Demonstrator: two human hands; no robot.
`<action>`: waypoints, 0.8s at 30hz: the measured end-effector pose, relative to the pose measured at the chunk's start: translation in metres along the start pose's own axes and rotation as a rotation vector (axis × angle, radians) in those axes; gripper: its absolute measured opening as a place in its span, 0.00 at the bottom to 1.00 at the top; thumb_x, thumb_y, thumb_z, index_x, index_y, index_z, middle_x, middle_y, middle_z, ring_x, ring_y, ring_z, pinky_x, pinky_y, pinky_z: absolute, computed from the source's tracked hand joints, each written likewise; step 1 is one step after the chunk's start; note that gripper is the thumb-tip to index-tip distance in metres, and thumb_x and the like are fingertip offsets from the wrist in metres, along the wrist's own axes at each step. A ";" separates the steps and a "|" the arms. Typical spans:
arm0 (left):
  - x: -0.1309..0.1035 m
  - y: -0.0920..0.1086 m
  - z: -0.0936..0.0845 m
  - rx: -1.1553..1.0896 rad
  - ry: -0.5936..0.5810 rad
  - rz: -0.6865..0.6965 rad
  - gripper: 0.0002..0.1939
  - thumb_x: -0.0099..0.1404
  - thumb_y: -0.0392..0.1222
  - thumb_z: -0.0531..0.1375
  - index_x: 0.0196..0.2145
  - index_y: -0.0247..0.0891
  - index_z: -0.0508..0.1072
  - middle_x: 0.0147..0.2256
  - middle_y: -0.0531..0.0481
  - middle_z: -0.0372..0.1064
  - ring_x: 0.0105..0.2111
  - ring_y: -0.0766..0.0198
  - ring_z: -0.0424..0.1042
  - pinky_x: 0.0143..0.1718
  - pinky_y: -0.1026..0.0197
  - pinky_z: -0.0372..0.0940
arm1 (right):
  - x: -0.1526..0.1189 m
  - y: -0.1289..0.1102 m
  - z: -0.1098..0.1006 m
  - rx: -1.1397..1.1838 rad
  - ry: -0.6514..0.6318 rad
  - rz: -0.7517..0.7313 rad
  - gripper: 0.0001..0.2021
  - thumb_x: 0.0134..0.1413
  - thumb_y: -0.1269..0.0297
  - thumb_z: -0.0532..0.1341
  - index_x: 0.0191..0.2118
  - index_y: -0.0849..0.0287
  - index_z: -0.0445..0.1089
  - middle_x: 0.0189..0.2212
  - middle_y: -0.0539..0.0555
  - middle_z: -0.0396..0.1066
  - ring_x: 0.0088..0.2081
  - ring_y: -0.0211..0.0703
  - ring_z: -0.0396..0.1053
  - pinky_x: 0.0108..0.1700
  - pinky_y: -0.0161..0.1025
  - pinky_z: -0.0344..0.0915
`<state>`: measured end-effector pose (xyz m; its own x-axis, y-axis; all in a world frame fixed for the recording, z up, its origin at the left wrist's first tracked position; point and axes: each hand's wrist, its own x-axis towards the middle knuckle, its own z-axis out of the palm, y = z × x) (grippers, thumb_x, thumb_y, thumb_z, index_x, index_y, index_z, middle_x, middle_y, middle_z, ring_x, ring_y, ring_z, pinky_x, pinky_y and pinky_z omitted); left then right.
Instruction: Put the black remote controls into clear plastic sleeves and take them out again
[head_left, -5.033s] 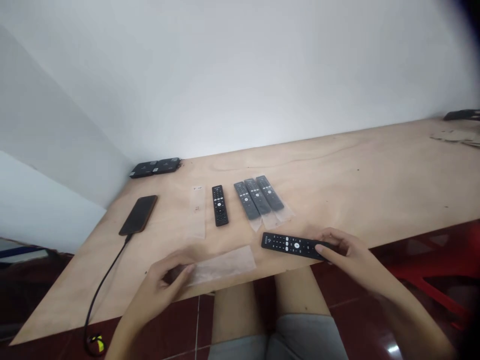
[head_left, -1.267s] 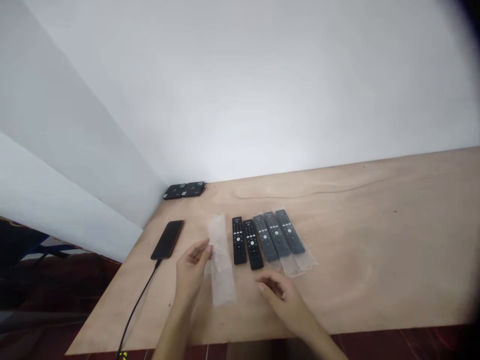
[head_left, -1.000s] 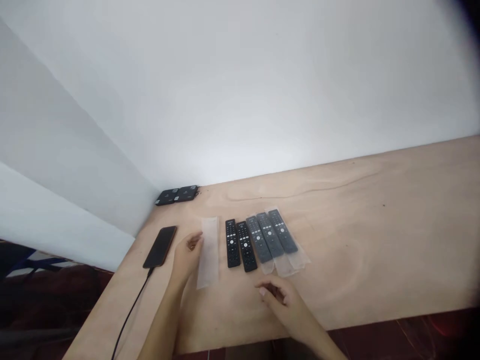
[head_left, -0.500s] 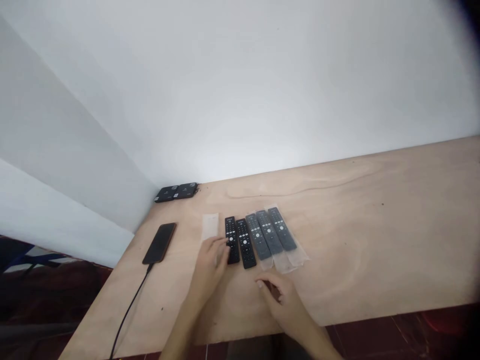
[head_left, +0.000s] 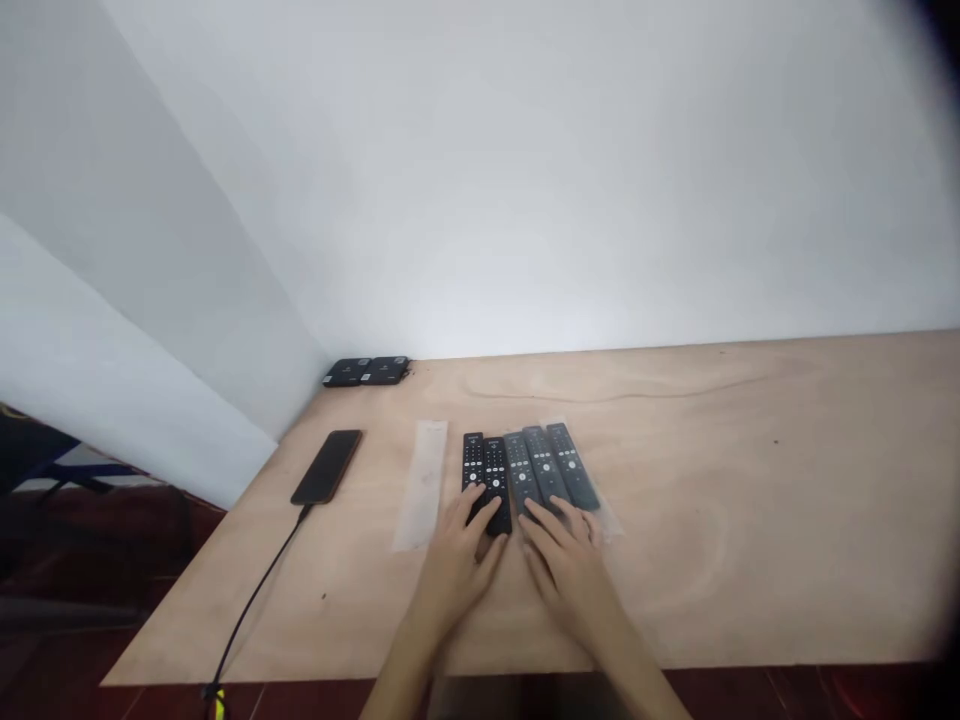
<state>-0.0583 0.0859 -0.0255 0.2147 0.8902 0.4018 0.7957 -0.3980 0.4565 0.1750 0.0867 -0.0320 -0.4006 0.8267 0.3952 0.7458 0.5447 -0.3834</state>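
Observation:
Several black remote controls lie side by side on the wooden table. My left hand (head_left: pixel 461 545) rests with spread fingers on the lower ends of the two leftmost ones, a bare remote (head_left: pixel 472 455) and another bare remote (head_left: pixel 495 462). My right hand (head_left: pixel 566 555) lies with fingers apart over the lower ends of the remotes in clear sleeves: a left one (head_left: pixel 519 458), a middle one (head_left: pixel 541 455) and, at its edge, a right one (head_left: pixel 574 465). An empty translucent sleeve (head_left: pixel 424 485) lies flat left of my left hand.
A phone (head_left: pixel 328 465) with a black cable (head_left: pixel 259 595) plugged in lies at the table's left. Two flat black boxes (head_left: pixel 347 372) stand in the far left corner against the white wall (head_left: pixel 562 200). The wooden table (head_left: pixel 750 530) stretches to the right.
My left hand has moved right onto the two bare remotes, uncovering the empty sleeve. My right hand has opened and moved up onto the sleeved remotes. The head view has turned slightly.

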 end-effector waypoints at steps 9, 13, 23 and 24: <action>0.002 -0.003 -0.005 -0.037 0.013 0.046 0.21 0.76 0.44 0.66 0.64 0.46 0.76 0.67 0.39 0.69 0.69 0.43 0.69 0.67 0.36 0.71 | -0.006 -0.007 0.003 -0.040 0.110 0.103 0.18 0.73 0.56 0.64 0.64 0.51 0.75 0.51 0.61 0.79 0.51 0.63 0.70 0.54 0.58 0.61; 0.004 -0.004 -0.004 -0.076 0.050 0.050 0.19 0.76 0.40 0.65 0.63 0.47 0.77 0.64 0.39 0.72 0.67 0.44 0.71 0.65 0.36 0.73 | -0.016 -0.013 0.003 -0.066 0.133 0.114 0.13 0.74 0.60 0.62 0.58 0.51 0.79 0.43 0.61 0.76 0.45 0.60 0.71 0.51 0.57 0.64; -0.002 0.022 -0.018 -0.174 0.053 0.114 0.20 0.76 0.39 0.64 0.63 0.47 0.75 0.62 0.40 0.72 0.68 0.44 0.69 0.69 0.36 0.68 | -0.072 0.026 -0.048 0.312 -0.037 0.067 0.19 0.73 0.63 0.64 0.64 0.43 0.79 0.64 0.61 0.74 0.63 0.63 0.74 0.63 0.61 0.76; -0.005 0.028 -0.021 -0.209 0.019 0.142 0.21 0.75 0.40 0.65 0.63 0.48 0.75 0.62 0.40 0.73 0.67 0.43 0.69 0.69 0.36 0.68 | -0.076 0.035 -0.058 0.329 -0.105 0.046 0.18 0.72 0.63 0.64 0.62 0.41 0.80 0.64 0.60 0.76 0.64 0.63 0.75 0.64 0.60 0.76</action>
<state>-0.0490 0.0661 0.0020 0.3037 0.8185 0.4877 0.6233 -0.5578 0.5480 0.2623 0.0347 -0.0275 -0.4362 0.8519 0.2898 0.5593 0.5090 -0.6543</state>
